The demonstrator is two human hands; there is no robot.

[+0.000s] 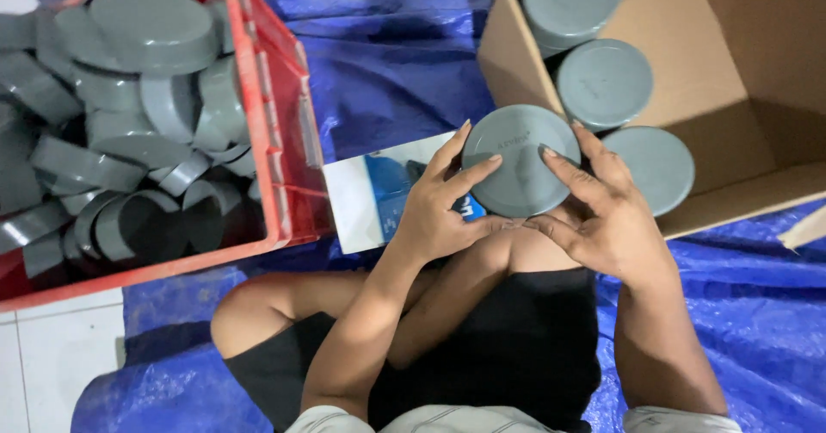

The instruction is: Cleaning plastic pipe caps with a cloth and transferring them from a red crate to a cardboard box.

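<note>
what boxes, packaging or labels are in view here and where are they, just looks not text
Cardboard box: upper right on the blue tarp, brown, open, stacks of grey caps inside.
White and blue flat package: centre, behind the left hand, rectangular.
Red crate: upper left, plastic, full of loose grey caps.

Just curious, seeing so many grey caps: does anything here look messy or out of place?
Only the red crate: its caps lie jumbled, tilted every way. Those in the box sit neatly flat side up. Both hands hold one cap; no damage shows.
</note>
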